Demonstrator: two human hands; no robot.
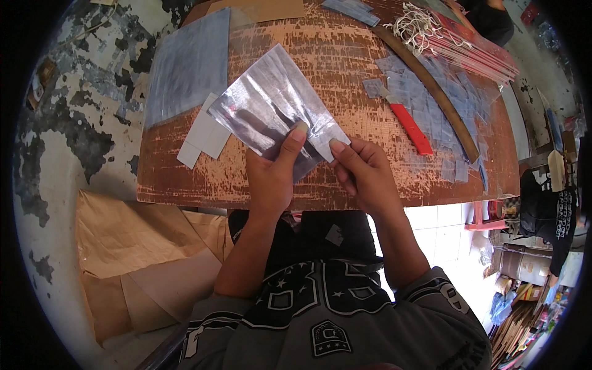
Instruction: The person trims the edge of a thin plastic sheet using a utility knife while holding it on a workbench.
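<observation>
A shiny clear plastic sheet (265,86) is held tilted above the near part of the table. My left hand (277,166) grips its lower edge, thumb on top and fingers hidden beneath. At its right corner my right hand (367,169) pinches a small pale piece (328,143) against the sheet, between thumb and fingers. Whether that piece is separate from the sheet I cannot tell. To the left, white card pieces (202,139) lie on the table, partly under the sheet. A red-handled knife (411,128) lies right of my right hand, apart from it.
The worn brown table (333,55) bears a stack of plastic sheets (188,68) at left. Many small clear pieces (419,98) lie at right beneath a curved wooden strip (435,89). Beyond are red-and-white rods (472,55) with white strings (416,24). Brown paper (135,234) lies lower left.
</observation>
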